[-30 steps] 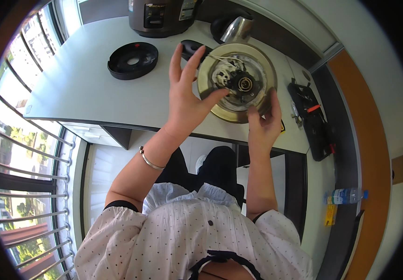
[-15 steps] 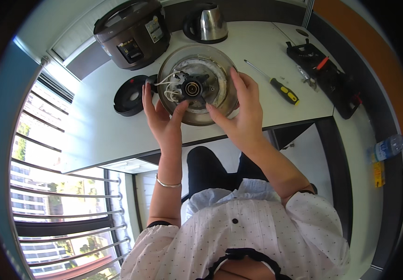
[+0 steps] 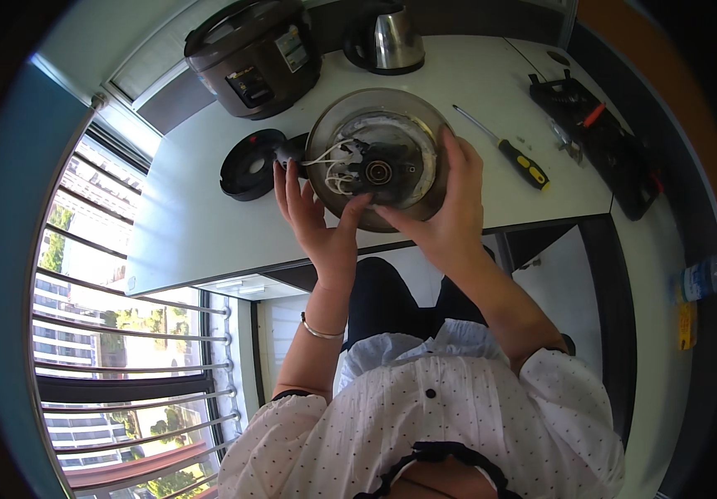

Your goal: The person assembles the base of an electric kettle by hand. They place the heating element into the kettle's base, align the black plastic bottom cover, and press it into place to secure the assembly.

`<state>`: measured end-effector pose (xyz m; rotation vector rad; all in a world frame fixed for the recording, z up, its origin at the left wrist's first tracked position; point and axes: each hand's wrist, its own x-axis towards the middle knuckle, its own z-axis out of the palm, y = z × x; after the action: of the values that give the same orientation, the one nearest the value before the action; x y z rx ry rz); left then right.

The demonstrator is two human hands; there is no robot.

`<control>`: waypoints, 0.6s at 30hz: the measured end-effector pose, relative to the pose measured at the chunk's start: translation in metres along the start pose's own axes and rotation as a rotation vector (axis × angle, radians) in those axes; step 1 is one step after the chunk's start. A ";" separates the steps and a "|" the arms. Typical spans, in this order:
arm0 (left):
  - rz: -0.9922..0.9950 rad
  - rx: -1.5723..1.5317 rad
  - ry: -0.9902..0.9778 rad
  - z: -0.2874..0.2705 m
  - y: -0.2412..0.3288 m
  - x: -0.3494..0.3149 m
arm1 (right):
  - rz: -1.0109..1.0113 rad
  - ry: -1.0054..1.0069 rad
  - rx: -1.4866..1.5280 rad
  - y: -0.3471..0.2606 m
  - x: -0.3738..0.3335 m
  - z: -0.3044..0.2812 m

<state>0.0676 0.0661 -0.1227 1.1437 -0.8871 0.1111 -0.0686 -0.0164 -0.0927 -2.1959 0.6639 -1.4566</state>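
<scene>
Upper centre of frame: round metal appliance base (image 3: 379, 158), turned underside-up at the near edge of the white table (image 3: 200, 216); white wires and a dark central fitting exposed on it.

Left hand (image 3: 318, 220): fingers spread wide and upright along the base's left rim, thumb reaching onto its lower face. Right hand (image 3: 450, 208): palm and fingers wrapped on the base's right rim, thumb pressed on the lower face. Both hands grip the base between them.

Just left of the base: black round lid-like part (image 3: 250, 164), flat on the table. Upper left: dark rice cooker (image 3: 254, 54). Top centre: steel kettle (image 3: 391, 37). Right of the base: screwdriver (image 3: 508, 150), yellow-black handle, apart from the right hand. Far right: black tool tray (image 3: 608, 137)
</scene>
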 end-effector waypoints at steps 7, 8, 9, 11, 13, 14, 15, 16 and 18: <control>0.163 0.254 -0.019 0.017 0.014 0.000 | 0.064 0.062 0.135 0.020 0.001 -0.003; 0.183 0.263 -0.035 0.018 0.016 0.001 | 0.065 0.069 0.160 0.024 0.000 -0.003; 0.203 0.272 -0.050 0.020 0.017 0.001 | 0.067 0.076 0.184 0.026 0.001 -0.004; 0.267 0.282 -0.083 0.021 0.020 0.004 | 0.091 0.072 0.179 0.026 0.001 -0.008; 0.296 0.280 -0.118 0.021 0.023 0.006 | 0.120 0.076 0.222 0.032 0.000 -0.009; 0.273 0.267 -0.115 0.020 0.025 0.008 | 0.127 0.078 0.223 0.032 0.000 -0.010; 0.249 0.253 -0.112 0.019 0.027 0.009 | 0.135 0.079 0.224 0.031 0.000 -0.011; 0.226 0.239 -0.110 0.020 0.030 0.011 | 0.143 0.081 0.223 0.031 0.001 -0.012; 0.218 0.248 -0.069 0.023 0.036 0.016 | 0.145 0.075 0.258 0.033 0.001 -0.010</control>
<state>0.0473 0.0579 -0.0828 1.2832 -1.0803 0.3710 -0.0833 -0.0441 -0.1080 -1.8671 0.6087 -1.4665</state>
